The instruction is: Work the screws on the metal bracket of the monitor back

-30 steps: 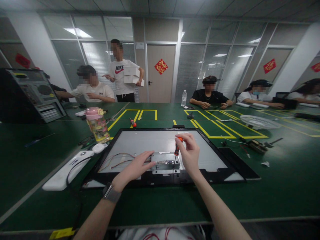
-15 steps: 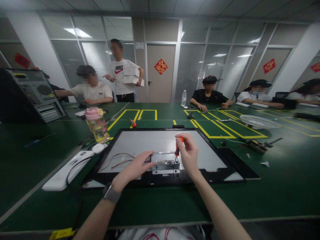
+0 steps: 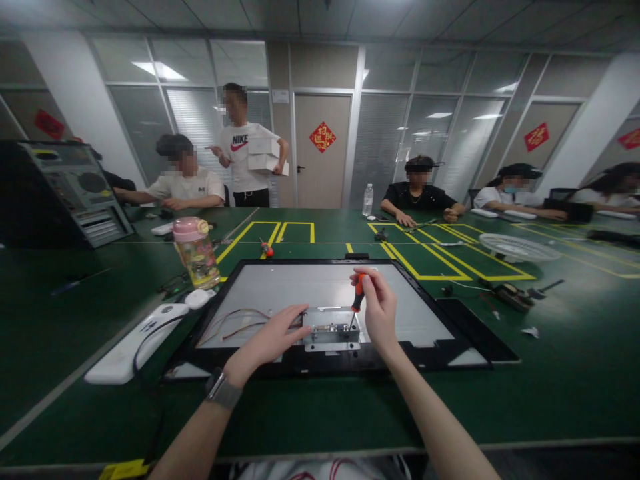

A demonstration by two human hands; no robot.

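My right hand (image 3: 380, 307) is closed around a red and black screwdriver (image 3: 358, 293), which stands nearly upright. Its tip points down at the right end of a metal bracket (image 3: 333, 343) holding connectors; whether it sits in a screw I cannot tell. My left hand (image 3: 273, 333), fingers stretched out, rests against the left side of the bracket. Both lie over a flat monitor panel (image 3: 290, 280) with a grey back and black frame. Thin wires (image 3: 240, 313) run across the panel to the left of the bracket, partly behind my left hand.
At the left are a pink-lidded bottle (image 3: 195, 253), a white power strip (image 3: 130, 343) and an open computer case (image 3: 65, 193). A black flat piece (image 3: 477, 327) lies right of the panel. Beyond are a small red tool (image 3: 267, 249) and several people around the green table (image 3: 320, 413).
The screwdriver handle now leans slightly more to the right in my right hand's fingers. My left hand has stayed at the bracket, and the whole view has shifted slightly.
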